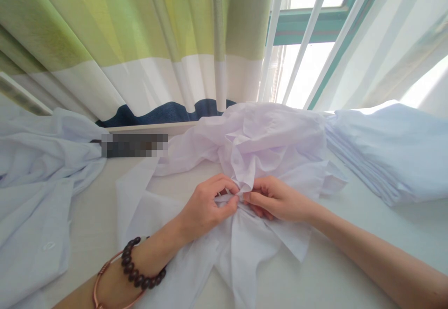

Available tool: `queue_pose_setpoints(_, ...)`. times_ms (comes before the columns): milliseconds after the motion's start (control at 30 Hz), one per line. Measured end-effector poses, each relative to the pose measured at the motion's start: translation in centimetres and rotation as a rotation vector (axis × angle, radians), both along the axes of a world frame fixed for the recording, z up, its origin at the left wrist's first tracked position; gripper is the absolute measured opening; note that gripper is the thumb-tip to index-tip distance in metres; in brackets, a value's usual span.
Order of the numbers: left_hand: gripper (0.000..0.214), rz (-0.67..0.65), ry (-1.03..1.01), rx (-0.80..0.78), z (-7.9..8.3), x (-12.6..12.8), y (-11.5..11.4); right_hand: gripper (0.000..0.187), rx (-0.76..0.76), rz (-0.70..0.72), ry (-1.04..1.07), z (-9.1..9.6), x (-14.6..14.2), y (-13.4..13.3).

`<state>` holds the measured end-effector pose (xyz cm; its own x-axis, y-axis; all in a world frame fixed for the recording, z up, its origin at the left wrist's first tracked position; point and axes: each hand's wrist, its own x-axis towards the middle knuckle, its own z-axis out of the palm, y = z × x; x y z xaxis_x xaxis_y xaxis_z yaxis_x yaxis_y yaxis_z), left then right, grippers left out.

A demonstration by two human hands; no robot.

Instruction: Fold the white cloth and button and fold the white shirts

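Observation:
A thin white shirt (276, 136) lies crumpled on a pale surface in the middle of the view. Its front edges run toward me, with a small button visible on the fabric above my fingers. My left hand (205, 204) pinches the front edge between thumb and fingers; dark beads and a copper-coloured bangle circle that wrist. Close beside it, my right hand (275, 199) also pinches the cloth, its fingertips almost touching the left ones. Whatever small part lies between the fingertips is hidden. Below both hands, the lower panels of the shirt spread out loosely.
At right lies a folded stack of white garments (392, 150). Another loose white garment (31, 173) with a button is on the left, near a blurred-out dark patch (135, 145). Behind the surface hang a green-and-white curtain (147, 33) and a barred window (308, 29).

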<state>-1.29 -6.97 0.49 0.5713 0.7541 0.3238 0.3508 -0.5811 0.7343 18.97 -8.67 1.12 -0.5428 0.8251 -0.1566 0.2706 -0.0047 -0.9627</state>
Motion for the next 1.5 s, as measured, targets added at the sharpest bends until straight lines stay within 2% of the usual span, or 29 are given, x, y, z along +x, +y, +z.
queue_pose_setpoints(333, 0.005, 0.003, 0.040, -0.034, 0.14, -0.04, -0.07, 0.019, 0.000, -0.028, -0.008, -0.19, -0.13, -0.15)
queue_pose_setpoints(700, 0.009, 0.034, 0.050, -0.035, 0.00, 0.16, -0.11, 0.015, 0.003, -0.027, -0.026, -0.30, -0.03, -0.08)
queue_pose_setpoints(1133, 0.009, -0.002, 0.039, -0.052, 0.07, 0.07, -0.03, 0.015, 0.023, -0.012, 0.002, -0.43, 0.02, -0.17)
queue_pose_setpoints(1500, 0.010, 0.057, 0.110, -0.077, 0.00, 0.35, -0.10, 0.012, 0.085, 0.002, 0.008, -0.81, -0.04, -0.06)
